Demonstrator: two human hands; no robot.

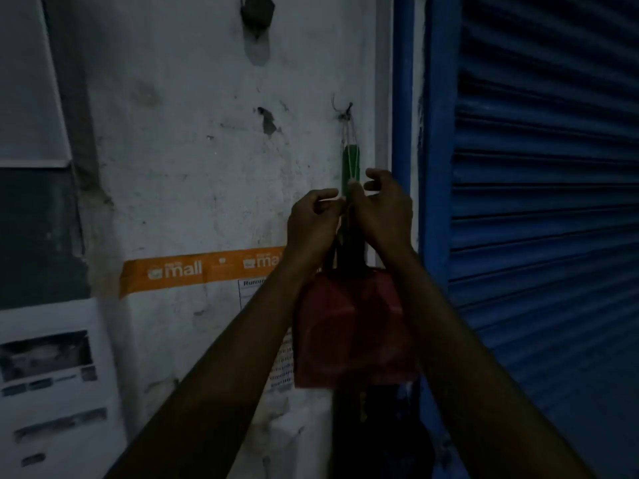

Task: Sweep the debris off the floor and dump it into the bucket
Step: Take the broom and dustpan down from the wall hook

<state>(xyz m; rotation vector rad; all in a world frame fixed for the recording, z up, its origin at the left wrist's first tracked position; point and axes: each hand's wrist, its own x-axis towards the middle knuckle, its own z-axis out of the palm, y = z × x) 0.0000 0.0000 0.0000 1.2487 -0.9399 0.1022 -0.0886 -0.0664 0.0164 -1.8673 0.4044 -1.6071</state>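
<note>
The job had barely started: no debris, floor or bucket was in view, and no sweeping could be judged done. The person was at the tool-fetching stage, both arms raised to a stained white wall (193,133).

A red dustpan (349,326) hung flat against that wall, just left of a blue shutter (539,202). Above it rose a green handle (351,164), tied by a thin string (350,136) to a nail (347,110). Whether the handle belonged to the dustpan or to a brush hung with it could not be told in the dim light. The dustpan looked like light moulded plastic, dull and worn, with something dark hanging below it that was too murky to name.

The left hand (313,219) had its fingers (332,198) curled, thumb and forefinger meeting at the string beside the handle. The right hand (383,209) pinched the same string against the handle from the other side, its remaining fingers (378,176) loosely bent and apart. Both hands appeared to be working the loop, not gripping the handle itself.

Everything was left to do: free the tools, sweep, gather, dump.

An orange strip of tape (179,271) and printed paper notices (52,375) were stuck to the wall on the left.
</note>
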